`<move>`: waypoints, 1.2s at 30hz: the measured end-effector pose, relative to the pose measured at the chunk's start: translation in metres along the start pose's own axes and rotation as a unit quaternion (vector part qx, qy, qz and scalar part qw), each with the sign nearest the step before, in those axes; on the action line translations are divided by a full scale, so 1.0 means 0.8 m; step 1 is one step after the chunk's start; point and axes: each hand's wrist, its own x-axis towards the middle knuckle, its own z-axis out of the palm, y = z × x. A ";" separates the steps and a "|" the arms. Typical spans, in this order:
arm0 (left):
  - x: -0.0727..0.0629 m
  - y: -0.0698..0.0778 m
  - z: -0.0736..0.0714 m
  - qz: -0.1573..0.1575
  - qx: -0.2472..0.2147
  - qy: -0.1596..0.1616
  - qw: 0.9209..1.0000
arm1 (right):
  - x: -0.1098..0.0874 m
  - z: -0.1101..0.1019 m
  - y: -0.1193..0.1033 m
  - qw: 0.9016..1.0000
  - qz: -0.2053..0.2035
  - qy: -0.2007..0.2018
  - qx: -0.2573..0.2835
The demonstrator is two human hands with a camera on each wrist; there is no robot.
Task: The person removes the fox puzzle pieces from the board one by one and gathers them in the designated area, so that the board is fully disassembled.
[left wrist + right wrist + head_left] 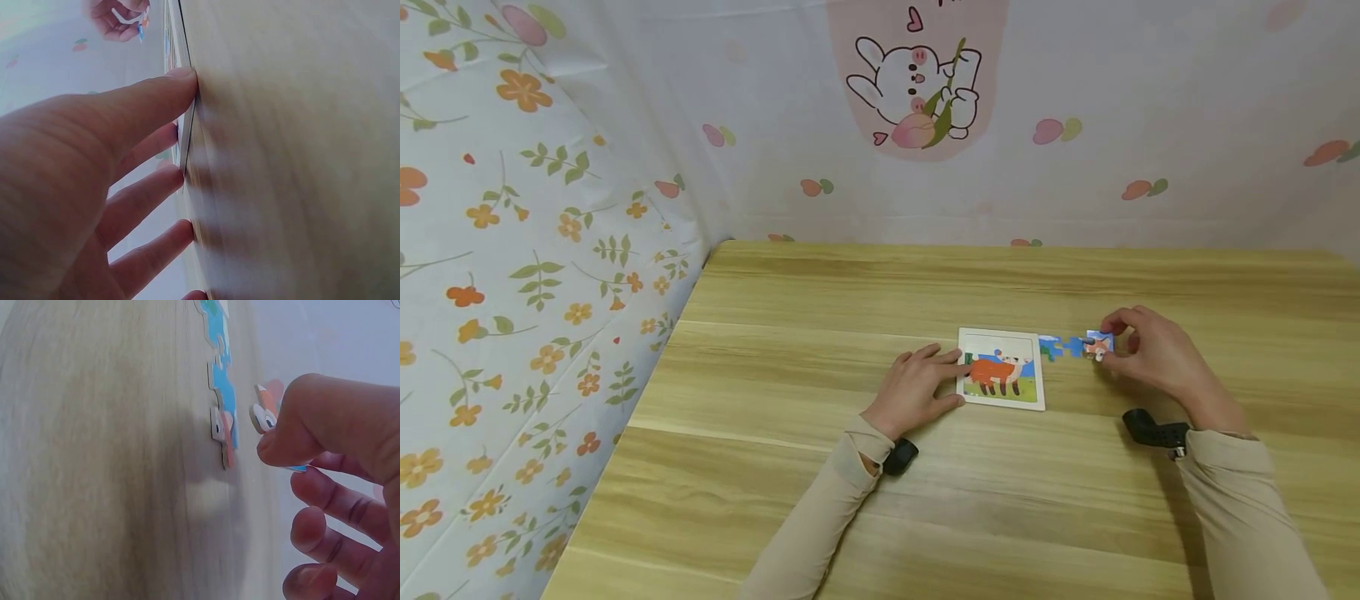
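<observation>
A square picture puzzle board (1002, 405) with a white rim lies on the table, showing an orange-and-white animal on grass. My left hand (916, 390) rests at its left side, thumb and fingertips against the rim, one finger reaching onto the picture. My right hand (1161, 357) pinches a puzzle piece (267, 406) between thumb and index finger. That piece is orange, white and blue, with an eye on it. In the right wrist view it is raised off the table, near loose blue puzzle pieces (220, 378) that lie in a row right of the board.
The wood-grain table (760, 367) carries all of this. Behind it hangs a white cloth (760, 167) printed with a rabbit, and a flower-print cloth (550, 292) covers the left side. Each wrist wears a black camera.
</observation>
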 end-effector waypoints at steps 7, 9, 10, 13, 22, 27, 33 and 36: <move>0.000 0.002 -0.002 0.000 -0.002 -0.001 1.000 | -0.003 0.000 0.005 1.000 -0.001 0.016 0.007; 0.000 0.002 -0.002 0.002 -0.003 0.002 1.000 | -0.004 0.000 0.005 1.000 0.000 0.018 0.006; 0.000 0.001 -0.002 0.002 -0.004 0.001 1.000 | -0.004 0.000 0.006 1.000 0.001 0.018 0.005; 0.000 0.001 -0.002 0.002 -0.006 0.002 1.000 | -0.004 0.000 0.007 1.000 0.002 0.016 0.009; 0.000 0.002 -0.003 0.000 -0.011 0.000 1.000 | -0.006 -0.004 0.012 1.000 0.010 0.006 0.014; 0.000 0.003 -0.001 -0.001 -0.007 -0.002 1.000 | -0.009 -0.005 0.014 1.000 0.017 0.000 0.019; 0.000 0.002 -0.002 0.001 -0.007 0.001 1.000 | -0.010 -0.006 0.016 0.999 0.028 -0.007 0.032; 0.000 0.002 -0.002 0.001 -0.008 0.001 1.000 | -0.011 -0.007 0.016 0.999 0.034 -0.008 0.038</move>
